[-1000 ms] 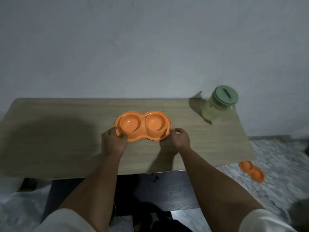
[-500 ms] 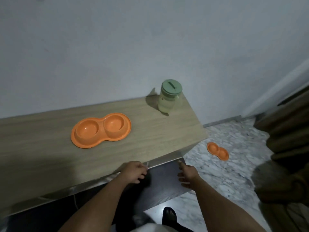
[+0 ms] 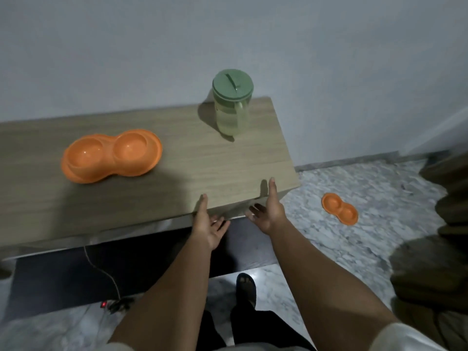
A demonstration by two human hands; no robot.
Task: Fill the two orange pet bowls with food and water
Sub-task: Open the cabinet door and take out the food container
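Woodgrain table (image 3: pixel 228 160) | glossy orange double bowl (image 3: pixel 111 155) | translucent green-lidded jug (image 3: pixel 231 107)

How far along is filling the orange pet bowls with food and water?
Done: one orange double bowl sits on the wooden table, both wells looking empty. In hand: nothing; the left hand and right hand are open near the table's front edge. Left: a second orange double bowl lies on the floor, and the green-lidded pitcher stands unpoured. No food is visible.
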